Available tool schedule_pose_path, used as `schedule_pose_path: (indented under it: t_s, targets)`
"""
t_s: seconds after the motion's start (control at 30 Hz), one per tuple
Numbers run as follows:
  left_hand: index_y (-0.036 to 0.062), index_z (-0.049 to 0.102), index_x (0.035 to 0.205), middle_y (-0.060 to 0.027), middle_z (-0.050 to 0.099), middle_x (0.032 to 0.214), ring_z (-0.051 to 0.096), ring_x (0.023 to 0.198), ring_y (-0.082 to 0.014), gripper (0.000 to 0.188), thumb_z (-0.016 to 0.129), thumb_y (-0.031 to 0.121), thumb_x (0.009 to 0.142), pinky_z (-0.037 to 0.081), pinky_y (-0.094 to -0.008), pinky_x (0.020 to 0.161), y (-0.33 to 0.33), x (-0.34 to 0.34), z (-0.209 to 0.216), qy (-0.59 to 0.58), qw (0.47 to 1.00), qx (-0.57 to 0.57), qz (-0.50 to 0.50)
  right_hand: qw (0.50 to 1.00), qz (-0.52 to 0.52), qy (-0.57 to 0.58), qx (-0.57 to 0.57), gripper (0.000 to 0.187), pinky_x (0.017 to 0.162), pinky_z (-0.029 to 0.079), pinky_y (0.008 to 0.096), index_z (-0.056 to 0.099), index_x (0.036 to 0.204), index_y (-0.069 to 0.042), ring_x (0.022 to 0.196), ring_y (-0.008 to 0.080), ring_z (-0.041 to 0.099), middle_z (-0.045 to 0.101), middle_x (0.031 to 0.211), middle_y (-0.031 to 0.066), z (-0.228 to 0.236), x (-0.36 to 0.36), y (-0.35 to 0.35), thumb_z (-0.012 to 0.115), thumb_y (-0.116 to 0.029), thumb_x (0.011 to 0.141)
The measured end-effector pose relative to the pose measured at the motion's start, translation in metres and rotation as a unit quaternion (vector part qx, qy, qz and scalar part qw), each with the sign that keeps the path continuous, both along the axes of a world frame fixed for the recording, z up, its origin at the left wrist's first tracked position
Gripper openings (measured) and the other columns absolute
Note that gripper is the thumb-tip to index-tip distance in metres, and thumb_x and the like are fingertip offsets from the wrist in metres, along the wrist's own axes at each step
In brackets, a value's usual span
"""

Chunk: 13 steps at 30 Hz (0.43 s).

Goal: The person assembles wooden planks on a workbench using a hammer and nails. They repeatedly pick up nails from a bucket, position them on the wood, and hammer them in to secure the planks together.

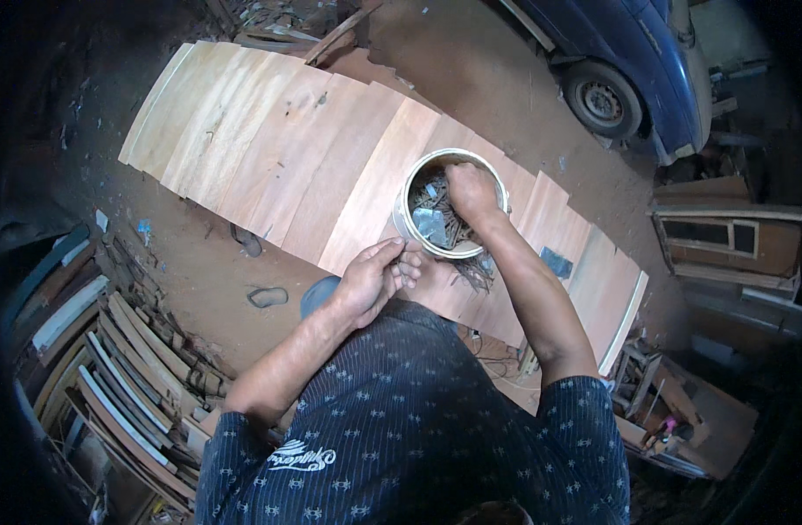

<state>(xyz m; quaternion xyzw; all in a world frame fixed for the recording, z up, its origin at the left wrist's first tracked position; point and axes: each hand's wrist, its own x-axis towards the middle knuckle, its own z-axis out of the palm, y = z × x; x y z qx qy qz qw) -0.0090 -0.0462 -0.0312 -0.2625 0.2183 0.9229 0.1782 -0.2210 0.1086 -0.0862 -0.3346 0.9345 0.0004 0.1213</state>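
A round whitish bucket (407,229) stands on a panel of joined wooden boards (287,140). Inside it lie many thin rusty-brown nails (460,229) and a shiny flat square piece (430,225). My right hand (473,192) reaches into the bucket from the right, its fingers hidden among the contents. Just outside the bucket's near left side, my left hand (379,276) is curled, thumb against the fingers; whatever it may hold is too small to make out. More nails (476,276) lie in a loose heap on the boards beside the bucket.
Another flat square piece (556,262) rests on the boards at the right. Stacked wood strips (125,376) fill the lower left. A blue car (637,61) is parked at the upper right, above a wooden frame (724,236). A sandal (267,297) lies on the dirt floor.
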Motion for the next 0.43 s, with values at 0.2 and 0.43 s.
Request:
schedule_pose_path:
  t_s: [0.2,0.43]
  targets:
    - [-0.0048,0.058,0.122,-0.0089,0.067,0.095,0.066,0.082,-0.0170,0.032,0.042,0.021,0.112,0.055,-0.0319,0.076,-0.022,0.013,-0.004,0.004,0.997,-0.016,0.070,0.990,0.071,-0.025,0.115,0.020,0.075,0.062,0.0473,0.078,0.087,-0.002,0.084,0.0359,0.076,0.075,0.094,0.0226,-0.005,-0.012,-0.017,0.060,-0.009,0.088]
    - [-0.0039,0.058,0.123,-0.0093,0.067,0.096,0.066,0.084,-0.0176,0.033,0.045,0.023,0.111,0.056,-0.0328,0.079,-0.038,0.016,-0.012,0.017,0.996,-0.023,0.085,0.967,0.183,-0.053,0.166,0.024,0.082,0.062,0.0435,0.074,0.105,-0.002,0.095,0.0333,0.076,0.076,0.103,0.0201,-0.014,-0.026,-0.015,0.059,-0.012,0.090]
